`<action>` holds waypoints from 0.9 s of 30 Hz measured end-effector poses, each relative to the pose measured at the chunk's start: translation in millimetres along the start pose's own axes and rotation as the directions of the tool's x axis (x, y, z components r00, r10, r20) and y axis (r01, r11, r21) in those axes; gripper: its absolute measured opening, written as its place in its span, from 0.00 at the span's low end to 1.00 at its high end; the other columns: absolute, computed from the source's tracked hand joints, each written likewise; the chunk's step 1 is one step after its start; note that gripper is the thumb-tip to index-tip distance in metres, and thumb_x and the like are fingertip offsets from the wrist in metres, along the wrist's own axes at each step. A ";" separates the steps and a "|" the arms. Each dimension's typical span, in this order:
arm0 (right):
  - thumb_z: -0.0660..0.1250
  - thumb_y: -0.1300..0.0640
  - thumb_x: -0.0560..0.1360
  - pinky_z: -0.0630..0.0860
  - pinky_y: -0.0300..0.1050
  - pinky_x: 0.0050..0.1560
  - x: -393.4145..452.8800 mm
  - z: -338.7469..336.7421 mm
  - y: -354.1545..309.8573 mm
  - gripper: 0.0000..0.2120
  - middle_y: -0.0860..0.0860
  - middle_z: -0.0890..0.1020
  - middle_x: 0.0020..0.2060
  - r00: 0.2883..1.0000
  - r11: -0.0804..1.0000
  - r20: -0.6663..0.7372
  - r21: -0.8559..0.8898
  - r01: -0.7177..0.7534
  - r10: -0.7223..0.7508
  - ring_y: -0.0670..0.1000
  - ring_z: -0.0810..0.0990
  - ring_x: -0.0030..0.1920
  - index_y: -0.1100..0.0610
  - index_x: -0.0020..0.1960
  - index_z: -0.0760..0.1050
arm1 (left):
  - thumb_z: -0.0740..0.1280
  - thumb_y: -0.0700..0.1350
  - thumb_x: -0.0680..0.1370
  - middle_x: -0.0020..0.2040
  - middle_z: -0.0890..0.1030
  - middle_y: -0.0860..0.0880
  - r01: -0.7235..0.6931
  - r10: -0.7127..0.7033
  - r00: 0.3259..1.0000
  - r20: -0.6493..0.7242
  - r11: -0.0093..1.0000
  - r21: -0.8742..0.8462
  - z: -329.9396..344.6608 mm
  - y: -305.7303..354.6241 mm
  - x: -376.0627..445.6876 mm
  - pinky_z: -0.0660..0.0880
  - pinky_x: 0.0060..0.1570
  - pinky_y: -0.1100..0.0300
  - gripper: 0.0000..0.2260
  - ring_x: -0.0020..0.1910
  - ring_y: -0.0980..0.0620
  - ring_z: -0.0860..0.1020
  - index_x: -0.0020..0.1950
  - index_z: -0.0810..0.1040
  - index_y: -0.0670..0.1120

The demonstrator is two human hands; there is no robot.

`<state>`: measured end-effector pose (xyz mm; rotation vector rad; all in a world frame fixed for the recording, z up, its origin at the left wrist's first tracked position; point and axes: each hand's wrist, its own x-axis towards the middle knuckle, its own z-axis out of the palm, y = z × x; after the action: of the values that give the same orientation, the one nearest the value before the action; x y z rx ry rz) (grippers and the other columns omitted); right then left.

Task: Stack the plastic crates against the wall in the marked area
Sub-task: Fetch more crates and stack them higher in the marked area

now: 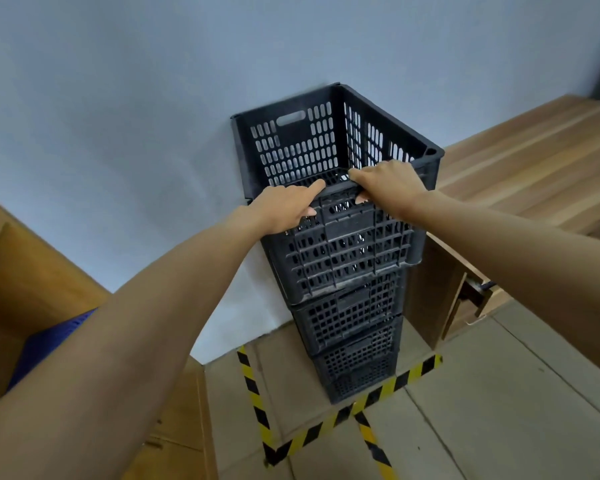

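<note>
Overhead, the top crate [336, 188], black perforated plastic with nothing visible inside, is gripped at its near rim by the left hand [284, 209] and right hand [388, 187]. It is seated on a crate stack [354, 337] against the wall [153, 98], within striped floor tape [329, 424].

Crate stack [347, 258] backs onto wall [118, 98]; wooden cabinet [440, 271] crowds its right, floor [499, 393] in front open
</note>
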<state>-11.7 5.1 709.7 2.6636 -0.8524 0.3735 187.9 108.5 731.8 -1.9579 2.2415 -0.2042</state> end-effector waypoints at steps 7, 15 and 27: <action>0.65 0.62 0.77 0.67 0.47 0.37 3.9 5.2 4.9 0.06 0.48 0.69 0.33 0.996 0.998 -0.063 0.009 0.064 -0.063 0.53 0.72 0.32 0.56 0.53 0.70 | 0.60 0.47 0.83 0.40 0.73 0.51 0.034 -0.034 0.999 -0.017 0.999 0.031 0.3 1.8 -1.4 0.72 0.33 0.50 0.13 0.34 0.49 0.73 0.64 0.60 0.48; 0.67 0.56 0.77 0.63 0.46 0.34 11.6 13.8 24.6 0.09 0.48 0.78 0.37 0.979 0.980 -0.083 0.046 0.192 -0.187 0.56 0.80 0.37 0.53 0.49 0.67 | 0.61 0.48 0.82 0.45 0.77 0.50 0.140 -0.140 0.990 0.020 0.990 0.025 -6.3 19.6 -4.8 0.69 0.30 0.54 0.13 0.35 0.48 0.76 0.62 0.59 0.51; 0.64 0.47 0.79 0.66 0.48 0.37 23.6 9.4 21.8 0.14 0.54 0.82 0.45 0.965 0.957 0.012 0.132 0.258 -0.262 0.59 0.81 0.47 0.55 0.58 0.71 | 0.61 0.40 0.80 0.46 0.76 0.47 0.463 -0.463 0.886 -0.029 0.885 0.040 -3.6 49.0 -9.0 0.67 0.36 0.51 0.13 0.43 0.43 0.78 0.62 0.63 0.49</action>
<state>-4.7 -27.3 713.9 2.8603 -0.4895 0.3344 140.8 124.0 725.5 -2.4433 1.7178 -0.3265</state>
